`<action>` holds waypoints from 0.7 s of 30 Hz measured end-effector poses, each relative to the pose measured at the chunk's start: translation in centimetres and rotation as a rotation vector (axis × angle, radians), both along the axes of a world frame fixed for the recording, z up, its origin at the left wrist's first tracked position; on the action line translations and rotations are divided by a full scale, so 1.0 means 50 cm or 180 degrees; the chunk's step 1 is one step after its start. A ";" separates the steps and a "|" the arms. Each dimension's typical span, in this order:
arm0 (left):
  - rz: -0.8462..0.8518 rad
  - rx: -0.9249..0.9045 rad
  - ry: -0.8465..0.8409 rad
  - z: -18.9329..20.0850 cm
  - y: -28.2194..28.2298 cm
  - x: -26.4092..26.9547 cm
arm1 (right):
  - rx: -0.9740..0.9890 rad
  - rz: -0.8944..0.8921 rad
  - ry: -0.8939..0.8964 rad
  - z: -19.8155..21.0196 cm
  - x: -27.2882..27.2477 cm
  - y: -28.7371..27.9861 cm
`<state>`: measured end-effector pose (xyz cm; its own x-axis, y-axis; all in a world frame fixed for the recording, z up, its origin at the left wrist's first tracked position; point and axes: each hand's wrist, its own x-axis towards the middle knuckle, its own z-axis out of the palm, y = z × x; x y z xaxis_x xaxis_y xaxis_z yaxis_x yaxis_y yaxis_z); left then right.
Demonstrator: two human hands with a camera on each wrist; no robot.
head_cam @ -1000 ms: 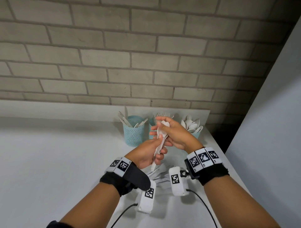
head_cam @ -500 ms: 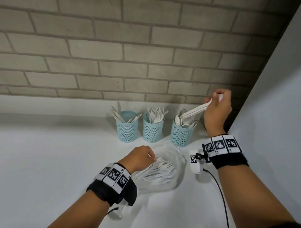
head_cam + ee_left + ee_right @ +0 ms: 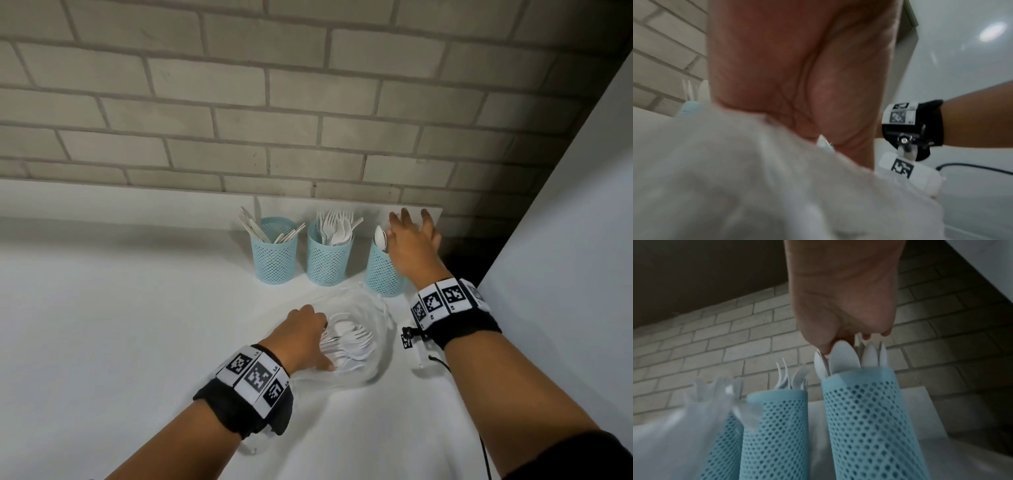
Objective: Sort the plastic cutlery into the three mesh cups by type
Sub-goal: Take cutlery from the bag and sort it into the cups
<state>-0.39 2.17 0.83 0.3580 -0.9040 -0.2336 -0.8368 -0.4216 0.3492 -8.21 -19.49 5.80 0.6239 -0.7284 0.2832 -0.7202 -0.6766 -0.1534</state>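
Three light blue mesh cups stand in a row by the wall: the left cup (image 3: pixel 274 260) has knives, the middle cup (image 3: pixel 328 263) forks, the right cup (image 3: pixel 381 274) spoons (image 3: pixel 842 356). My right hand (image 3: pixel 411 234) hovers over the right cup with fingers spread, its fingertips (image 3: pixel 866 336) touching the spoon tops. A clear plastic bag (image 3: pixel 376 318) with loose white cutlery (image 3: pixel 352 339) lies in front of the cups. My left hand (image 3: pixel 305 334) reaches into that pile with knuckles up. Its fingers are hidden among the pieces.
A brick wall (image 3: pixel 308 120) and a low white ledge (image 3: pixel 102 198) stand behind the cups. A white panel (image 3: pixel 565 257) closes the right side, with a dark gap beside the right cup. A cable (image 3: pixel 484 455) trails from my right wrist.
My right hand brought spoons down from above the right cup into it and spread its fingers. My left hand moved deeper into the bag's cutlery pile.
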 end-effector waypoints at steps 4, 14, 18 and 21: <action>-0.0028 0.0094 -0.0214 -0.001 -0.003 -0.007 | -0.0410 0.0207 -0.0924 0.028 0.000 0.053; -0.0046 0.0489 -0.0335 -0.005 -0.010 -0.014 | 0.1075 0.1332 -0.0906 -0.044 -0.003 0.169; -0.0013 0.0483 -0.0207 -0.004 -0.008 -0.005 | 0.1420 0.1244 -0.0832 -0.056 -0.021 0.184; 0.0039 0.0074 -0.0067 0.006 -0.007 0.005 | 0.1597 0.1190 -0.0863 -0.056 -0.032 0.186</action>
<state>-0.14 1.84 1.15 0.3742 -0.8939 -0.2467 -0.8386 -0.4398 0.3215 -9.82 -10.18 2.99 0.8139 -0.5615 0.1491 -0.3437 -0.6723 -0.6556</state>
